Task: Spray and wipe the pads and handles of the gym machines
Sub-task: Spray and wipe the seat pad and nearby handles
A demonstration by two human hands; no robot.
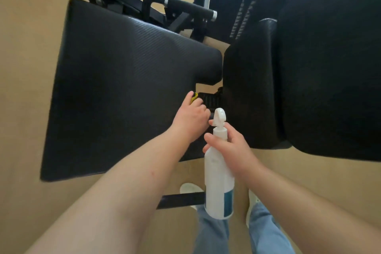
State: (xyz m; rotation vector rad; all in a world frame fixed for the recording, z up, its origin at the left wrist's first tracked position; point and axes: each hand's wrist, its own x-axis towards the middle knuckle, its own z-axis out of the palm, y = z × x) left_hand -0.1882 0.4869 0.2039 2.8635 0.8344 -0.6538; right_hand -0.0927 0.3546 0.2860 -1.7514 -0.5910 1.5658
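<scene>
Now right hand (228,146) grips spray bottle (218,181); left hand (190,118), just beside, grips yellow lever (194,97).

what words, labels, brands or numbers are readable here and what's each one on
None can be read.
spray bottle, held by the right hand: teal label near its base, any lettering too blurred to read.
black pad, handle: no markings visible.
yellow item gripped by the left hand: no marking visible.

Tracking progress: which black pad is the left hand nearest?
Wide ribbed pad, far left: left hand overlaps its right edge, clear of the narrow middle pad and large right pad.
</scene>
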